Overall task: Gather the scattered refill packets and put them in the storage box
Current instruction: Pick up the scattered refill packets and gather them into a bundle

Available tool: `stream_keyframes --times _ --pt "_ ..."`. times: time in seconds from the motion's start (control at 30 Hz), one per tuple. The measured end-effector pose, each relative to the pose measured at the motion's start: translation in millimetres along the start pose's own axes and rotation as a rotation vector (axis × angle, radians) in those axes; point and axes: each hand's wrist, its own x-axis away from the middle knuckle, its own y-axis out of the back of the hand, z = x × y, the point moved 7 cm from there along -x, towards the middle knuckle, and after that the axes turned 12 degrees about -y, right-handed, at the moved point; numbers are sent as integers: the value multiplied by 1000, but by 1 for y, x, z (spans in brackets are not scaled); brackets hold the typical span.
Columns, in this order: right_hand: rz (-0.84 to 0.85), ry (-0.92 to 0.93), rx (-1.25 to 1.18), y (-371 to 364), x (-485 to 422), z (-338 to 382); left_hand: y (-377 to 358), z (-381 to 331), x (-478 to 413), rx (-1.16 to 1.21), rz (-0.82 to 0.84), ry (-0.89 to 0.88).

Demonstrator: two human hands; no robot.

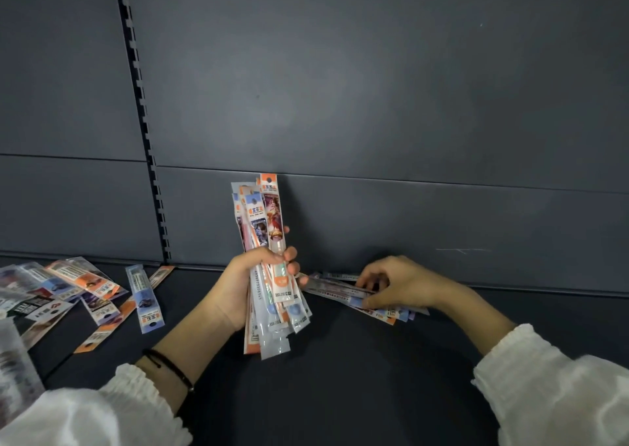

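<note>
Left hand (253,285) grips the bundle (263,214) upright — right hand (398,285) pinches flat-lying packets (391,314).

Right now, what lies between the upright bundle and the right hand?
Only the ends of the flat packets the right hand grips, in the head view.

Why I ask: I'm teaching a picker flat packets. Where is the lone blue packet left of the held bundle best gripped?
Probably its near end, by the hang hole, coming from above on the person's side. The blue packet lies flat and thin on the shelf, so pinch across its narrow width; that end juts clear of the orange packet it crosses.
</note>
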Motion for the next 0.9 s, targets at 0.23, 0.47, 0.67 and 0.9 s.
stream_keyframes --times 0.23,0.47,0.67,0.9 --pt "-72 -46 -176 11 -9 -13 8 1 -3 -4 -33 -3" --pt "-111 -29 -721 29 -8 -11 14 11 -1 -74 -65 61" --pt "115 57 -1053 20 3 28 19 15 1 -211 -166 62" --pt "194 116 -1127 -1 15 68 -2 16 6 -277 -100 39"
